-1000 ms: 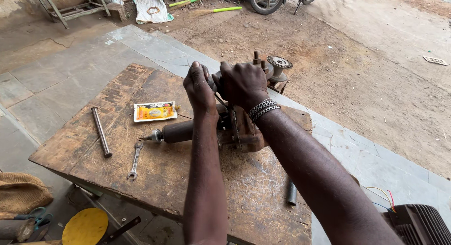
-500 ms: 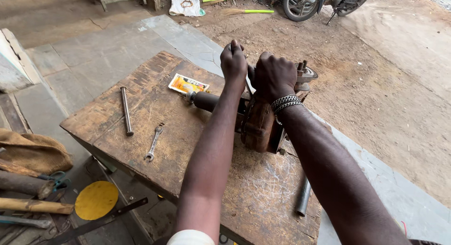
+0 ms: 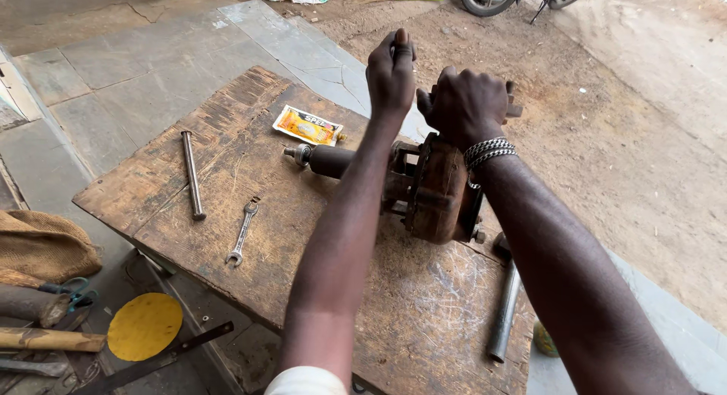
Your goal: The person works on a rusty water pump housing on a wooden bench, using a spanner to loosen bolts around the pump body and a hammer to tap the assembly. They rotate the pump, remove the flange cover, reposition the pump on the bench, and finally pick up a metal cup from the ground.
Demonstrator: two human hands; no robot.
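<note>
left hand (image 3: 391,71) fisted around a thin handle, right hand (image 3: 463,103) gripping rusty vise (image 3: 433,189) top, wooden table (image 3: 227,137)

You are working in soft, even daylight, bright but without hard sun. Beyond your left hand (image 3: 391,75) and right hand (image 3: 463,106) the bare ground is palest, close to washed out, so the light seems to come from that far side. Shadows under your forearms on the wooden table (image 3: 227,153) are faint and blurred. No glare shows on the rusty vise (image 3: 435,194) below your fists. Focus holds sharp there; straight lines bow slightly toward the frame's edges.
</note>
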